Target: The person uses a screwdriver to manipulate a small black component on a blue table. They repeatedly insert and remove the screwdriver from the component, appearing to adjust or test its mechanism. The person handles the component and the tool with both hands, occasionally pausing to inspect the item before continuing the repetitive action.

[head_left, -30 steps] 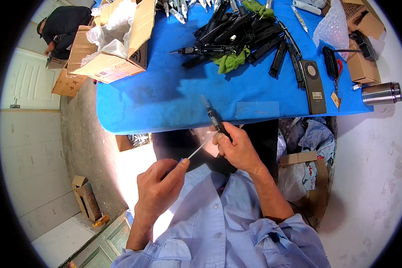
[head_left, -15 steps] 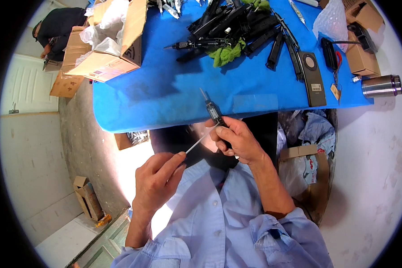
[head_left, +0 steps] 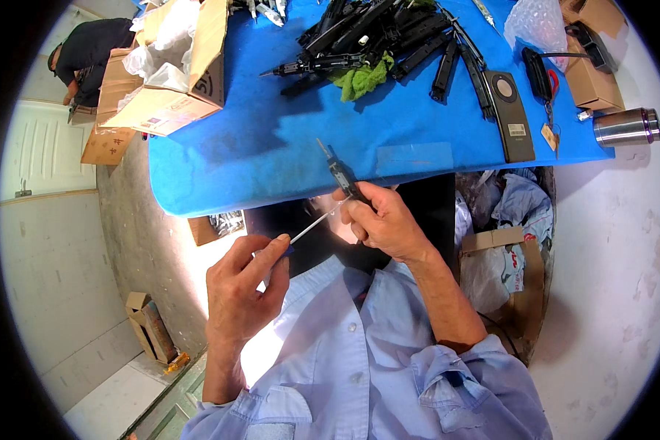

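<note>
Honestly, with a thin screwdriver (head_left: pixel 312 229) like that, I'd keep the shaft in line with whatever it bears on and press lightly so it doesn't skid into a finger. Left hand (head_left: pixel 246 282) is curled round its blue handle; right hand (head_left: pixel 389 220) pinches a slim black pointed tool (head_left: pixel 339 172) at the near edge of the blue-covered table (head_left: pixel 271 180). Can't tell if the tip's seated, fingers crowd it. Containers: the open cardboard box (head_left: pixel 165 112) up left has plastic bags (head_left: pixel 167 77) in it, the small carton (head_left: pixel 202 230) below the table holds shiny pieces (head_left: pixel 229 221).
</note>
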Tool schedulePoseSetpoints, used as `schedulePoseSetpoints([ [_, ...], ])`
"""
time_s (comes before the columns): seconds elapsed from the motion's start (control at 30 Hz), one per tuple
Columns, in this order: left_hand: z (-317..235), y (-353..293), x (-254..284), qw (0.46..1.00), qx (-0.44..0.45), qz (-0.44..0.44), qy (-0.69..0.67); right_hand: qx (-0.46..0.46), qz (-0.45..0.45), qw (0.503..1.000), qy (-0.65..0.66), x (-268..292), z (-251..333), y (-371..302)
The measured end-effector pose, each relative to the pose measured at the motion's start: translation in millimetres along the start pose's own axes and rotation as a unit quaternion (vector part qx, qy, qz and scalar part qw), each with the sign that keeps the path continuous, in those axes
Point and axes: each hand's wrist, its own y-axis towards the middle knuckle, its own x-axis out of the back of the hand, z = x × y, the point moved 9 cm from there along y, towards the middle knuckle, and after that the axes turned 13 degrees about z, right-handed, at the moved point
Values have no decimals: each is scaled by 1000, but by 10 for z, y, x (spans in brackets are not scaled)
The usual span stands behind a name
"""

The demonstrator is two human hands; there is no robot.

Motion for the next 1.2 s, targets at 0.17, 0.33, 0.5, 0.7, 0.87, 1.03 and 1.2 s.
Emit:
schedulePoseSetpoints([
  [0.17,-91,-3,34,998,-30,-4,53,11,-9,998,-68,11,20,12],
  [0.33,-144,-1,37,996,-43,-1,83,6,-1,998,-58,12,34,8],
  [0.5,-173,-9,27,994,-60,-1,91,-2,10,1000,-26,6,28,6],
  [0.7,-74,15,11,999,-9,10,-34,-4,12,1000,-1,3,35,-10],
  [0.87,-64,7,4,999,-18,-4,-30,14,10,999,-32,26,-8,17],
  [1.03,-189,3,25,996,-62,-10,58,9,-4,997,-72,14,29,9],
  [1.2,-283,19,43,993,-69,2,100,32,-26,986,-159,32,70,11],
])
